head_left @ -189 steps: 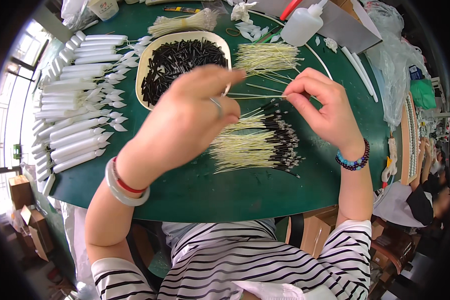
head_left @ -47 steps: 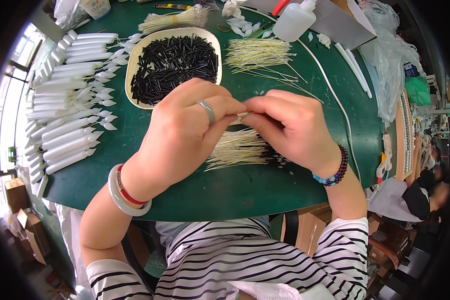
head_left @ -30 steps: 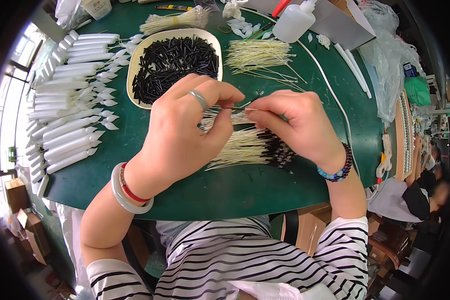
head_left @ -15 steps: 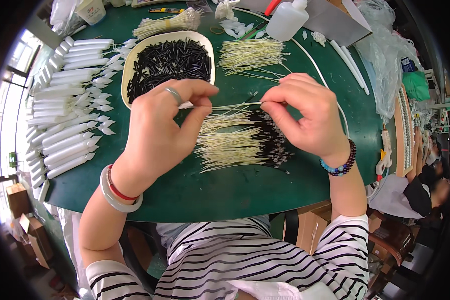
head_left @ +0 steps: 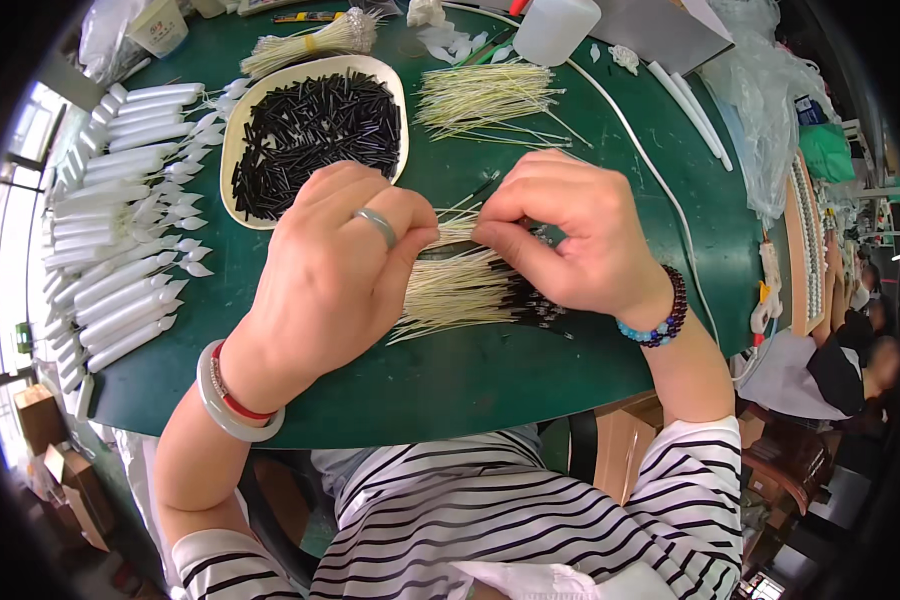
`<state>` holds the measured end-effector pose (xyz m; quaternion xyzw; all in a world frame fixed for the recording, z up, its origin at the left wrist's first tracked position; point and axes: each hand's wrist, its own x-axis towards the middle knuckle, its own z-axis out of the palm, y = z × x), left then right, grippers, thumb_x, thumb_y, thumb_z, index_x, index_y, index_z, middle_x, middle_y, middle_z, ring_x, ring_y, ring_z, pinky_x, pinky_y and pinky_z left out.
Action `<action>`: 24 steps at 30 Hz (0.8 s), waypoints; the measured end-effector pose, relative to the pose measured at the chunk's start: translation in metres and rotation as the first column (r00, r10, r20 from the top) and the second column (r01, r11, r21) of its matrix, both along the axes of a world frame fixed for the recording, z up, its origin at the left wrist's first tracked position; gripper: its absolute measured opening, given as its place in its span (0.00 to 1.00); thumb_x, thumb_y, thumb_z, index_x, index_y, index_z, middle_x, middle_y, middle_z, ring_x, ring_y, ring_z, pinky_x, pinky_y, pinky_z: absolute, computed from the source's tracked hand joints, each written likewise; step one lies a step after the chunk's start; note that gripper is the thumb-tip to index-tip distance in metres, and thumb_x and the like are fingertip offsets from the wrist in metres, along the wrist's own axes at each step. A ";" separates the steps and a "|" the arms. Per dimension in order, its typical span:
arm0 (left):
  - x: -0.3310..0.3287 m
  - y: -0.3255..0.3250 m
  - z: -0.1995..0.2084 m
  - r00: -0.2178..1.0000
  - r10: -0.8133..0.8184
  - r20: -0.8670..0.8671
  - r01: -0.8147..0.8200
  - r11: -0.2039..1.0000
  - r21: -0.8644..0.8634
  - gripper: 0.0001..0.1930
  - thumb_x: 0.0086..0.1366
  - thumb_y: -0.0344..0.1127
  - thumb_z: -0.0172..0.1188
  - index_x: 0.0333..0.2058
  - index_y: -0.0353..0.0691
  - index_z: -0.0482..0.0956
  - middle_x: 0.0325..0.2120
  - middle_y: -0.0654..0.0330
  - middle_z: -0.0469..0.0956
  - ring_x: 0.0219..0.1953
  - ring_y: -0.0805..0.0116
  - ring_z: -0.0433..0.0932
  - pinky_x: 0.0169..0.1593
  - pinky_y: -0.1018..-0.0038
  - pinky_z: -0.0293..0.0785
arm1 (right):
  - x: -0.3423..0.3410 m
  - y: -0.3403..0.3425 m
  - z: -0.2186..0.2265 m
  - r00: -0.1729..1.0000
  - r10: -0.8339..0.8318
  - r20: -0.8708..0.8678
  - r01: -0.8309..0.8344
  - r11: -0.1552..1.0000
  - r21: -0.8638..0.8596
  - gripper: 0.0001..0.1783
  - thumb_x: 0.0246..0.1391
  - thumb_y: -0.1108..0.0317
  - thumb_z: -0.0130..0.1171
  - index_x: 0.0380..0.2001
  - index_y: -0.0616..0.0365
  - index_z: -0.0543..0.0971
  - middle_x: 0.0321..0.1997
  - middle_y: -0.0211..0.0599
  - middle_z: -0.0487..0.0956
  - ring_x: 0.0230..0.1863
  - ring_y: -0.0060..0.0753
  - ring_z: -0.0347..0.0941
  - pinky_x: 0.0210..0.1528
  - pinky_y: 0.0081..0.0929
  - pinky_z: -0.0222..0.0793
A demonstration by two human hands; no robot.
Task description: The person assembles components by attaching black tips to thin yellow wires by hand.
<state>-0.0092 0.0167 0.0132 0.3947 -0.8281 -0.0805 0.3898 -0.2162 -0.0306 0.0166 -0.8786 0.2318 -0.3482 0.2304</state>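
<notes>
My left hand [head_left: 345, 265], with a ring on one finger, pinches thumb and forefinger together over the upper end of a pile of thin pale wires [head_left: 455, 295]. My right hand [head_left: 580, 230] faces it, its fingertips pinched a short gap away. Pale thin wire runs between the two pinches, hard to separate from the wires behind it. Black sleeves [head_left: 530, 300] cover the right ends of the piled wires, partly hidden by my right hand. Beyond my left hand, a cream tray [head_left: 227, 165] holds many short black tubes [head_left: 320, 130].
White candle-shaped sticks with flame tips [head_left: 120, 270] lie in rows at the left. Two wire bundles [head_left: 485, 100] [head_left: 315, 45] lie farther back. A white bottle [head_left: 557, 30], a white cable [head_left: 630, 135] and two white tubes [head_left: 690, 115] occupy the far right. Another person's arm [head_left: 830, 310] shows at the right.
My hands have come closer together, the right one moving left and slightly down. The wire stretched between them now shows only a short length. The view has shifted slightly.
</notes>
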 end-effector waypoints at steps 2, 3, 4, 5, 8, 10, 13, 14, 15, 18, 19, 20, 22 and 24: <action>-0.001 -0.003 -0.004 1.000 0.009 0.014 -0.008 0.999 -0.033 0.05 0.49 0.22 0.61 0.26 0.37 0.75 0.20 0.58 0.71 0.26 0.58 0.72 0.35 0.66 0.69 | -0.003 -0.007 0.001 0.998 0.036 -0.056 -0.036 0.999 -0.008 0.07 0.44 0.69 0.65 0.25 0.59 0.78 0.21 0.35 0.75 0.23 0.35 0.71 0.27 0.27 0.67; -0.002 -0.003 -0.007 0.999 0.018 0.029 -0.016 0.998 -0.063 0.05 0.48 0.21 0.60 0.26 0.37 0.75 0.20 0.59 0.71 0.26 0.59 0.71 0.36 0.66 0.68 | -0.006 -0.008 0.005 0.994 0.014 -0.109 0.002 0.989 0.146 0.07 0.43 0.71 0.66 0.27 0.60 0.79 0.25 0.35 0.77 0.26 0.31 0.72 0.31 0.25 0.68; 0.002 -0.001 -0.009 0.999 0.032 0.036 -0.030 0.997 -0.065 0.05 0.48 0.21 0.60 0.26 0.37 0.75 0.20 0.59 0.71 0.26 0.59 0.71 0.36 0.66 0.68 | -0.008 -0.010 0.008 0.988 0.011 -0.157 0.036 0.955 0.295 0.08 0.43 0.73 0.66 0.29 0.61 0.80 0.29 0.34 0.79 0.28 0.27 0.73 0.35 0.22 0.69; 0.002 -0.002 -0.012 0.997 0.000 0.073 0.002 1.000 -0.030 0.06 0.48 0.22 0.62 0.26 0.37 0.76 0.21 0.58 0.72 0.28 0.57 0.72 0.37 0.65 0.69 | -0.018 -0.020 0.008 0.987 -0.046 -0.156 0.096 0.939 0.329 0.12 0.42 0.72 0.68 0.33 0.61 0.79 0.33 0.35 0.79 0.31 0.25 0.73 0.38 0.20 0.69; -0.005 -0.003 -0.014 0.985 -0.058 0.163 0.063 0.998 -0.022 0.06 0.47 0.23 0.65 0.25 0.38 0.77 0.24 0.58 0.74 0.29 0.57 0.73 0.39 0.64 0.70 | -0.034 -0.045 -0.007 0.887 -0.330 -0.324 0.351 0.936 0.007 0.13 0.45 0.64 0.66 0.29 0.62 0.77 0.28 0.38 0.76 0.32 0.36 0.73 0.35 0.30 0.69; -0.007 -0.004 -0.015 0.976 -0.084 0.198 0.088 0.996 -0.009 0.06 0.48 0.24 0.65 0.27 0.38 0.80 0.25 0.58 0.75 0.31 0.58 0.74 0.39 0.65 0.69 | -0.033 -0.049 -0.019 0.882 -0.322 -0.344 0.345 0.939 0.006 0.10 0.48 0.66 0.63 0.27 0.62 0.75 0.28 0.39 0.75 0.33 0.41 0.71 0.38 0.34 0.68; 0.008 -0.008 -0.005 0.991 0.016 0.133 -0.017 1.000 0.007 0.06 0.49 0.25 0.65 0.29 0.39 0.82 0.27 0.58 0.77 0.32 0.59 0.75 0.40 0.67 0.70 | -0.029 -0.048 -0.024 0.877 -0.325 -0.354 0.350 0.937 0.006 0.08 0.49 0.68 0.62 0.26 0.61 0.75 0.29 0.39 0.74 0.34 0.42 0.71 0.38 0.35 0.67; 0.018 -0.011 -0.003 0.988 0.092 0.122 -0.097 0.994 0.042 0.07 0.51 0.26 0.64 0.32 0.39 0.83 0.29 0.57 0.78 0.33 0.58 0.75 0.40 0.67 0.70 | -0.030 -0.048 -0.027 0.879 -0.344 -0.331 0.317 0.939 -0.135 0.08 0.50 0.68 0.61 0.26 0.60 0.74 0.28 0.38 0.74 0.33 0.42 0.70 0.38 0.36 0.66; 0.023 -0.017 0.003 0.975 0.173 0.136 -0.177 0.984 0.017 0.05 0.49 0.27 0.63 0.28 0.37 0.82 0.27 0.55 0.79 0.33 0.56 0.75 0.39 0.64 0.70 | -0.032 -0.047 -0.028 0.880 -0.360 -0.308 0.281 0.920 -0.274 0.07 0.51 0.69 0.60 0.26 0.60 0.73 0.28 0.38 0.74 0.33 0.42 0.70 0.38 0.36 0.66; 0.049 -0.023 0.001 0.931 0.279 0.236 -0.298 0.953 0.048 0.07 0.50 0.28 0.63 0.29 0.35 0.82 0.27 0.55 0.78 0.34 0.54 0.75 0.40 0.63 0.69 | -0.024 -0.046 -0.018 0.897 -0.391 -0.206 0.325 0.900 -0.291 0.07 0.52 0.70 0.59 0.28 0.59 0.72 0.27 0.37 0.75 0.32 0.41 0.71 0.38 0.36 0.66; 0.050 -0.026 -0.003 0.938 0.241 0.250 -0.270 0.959 0.090 0.06 0.50 0.28 0.63 0.28 0.34 0.82 0.27 0.55 0.78 0.34 0.54 0.75 0.41 0.63 0.69 | -0.024 -0.047 -0.019 0.904 -0.390 -0.177 0.331 0.898 -0.289 0.06 0.53 0.71 0.58 0.29 0.59 0.70 0.27 0.36 0.75 0.30 0.42 0.71 0.37 0.35 0.67; 0.050 -0.028 -0.005 0.944 0.202 0.262 -0.243 0.961 0.131 0.06 0.50 0.28 0.63 0.28 0.34 0.81 0.27 0.55 0.78 0.35 0.54 0.74 0.41 0.63 0.69 | -0.023 -0.046 -0.019 0.904 -0.390 -0.177 0.331 0.898 -0.289 0.06 0.53 0.71 0.58 0.29 0.59 0.70 0.27 0.36 0.75 0.30 0.42 0.71 0.37 0.35 0.67; 0.048 -0.029 -0.003 0.942 0.211 0.261 -0.254 0.957 0.141 0.04 0.51 0.28 0.63 0.26 0.34 0.81 0.27 0.54 0.77 0.35 0.54 0.74 0.41 0.64 0.69 | -0.021 -0.044 -0.020 0.918 -0.364 -0.154 0.331 0.921 -0.204 0.06 0.54 0.72 0.57 0.30 0.60 0.70 0.28 0.38 0.76 0.29 0.43 0.73 0.35 0.33 0.68; 0.047 -0.031 -0.003 0.934 0.211 0.290 -0.265 0.951 0.161 0.04 0.51 0.29 0.62 0.25 0.35 0.80 0.25 0.55 0.76 0.35 0.55 0.73 0.41 0.64 0.68 | -0.019 -0.046 -0.021 0.930 -0.345 -0.124 0.326 0.933 -0.152 0.05 0.54 0.73 0.57 0.32 0.61 0.72 0.30 0.39 0.77 0.30 0.43 0.74 0.35 0.31 0.69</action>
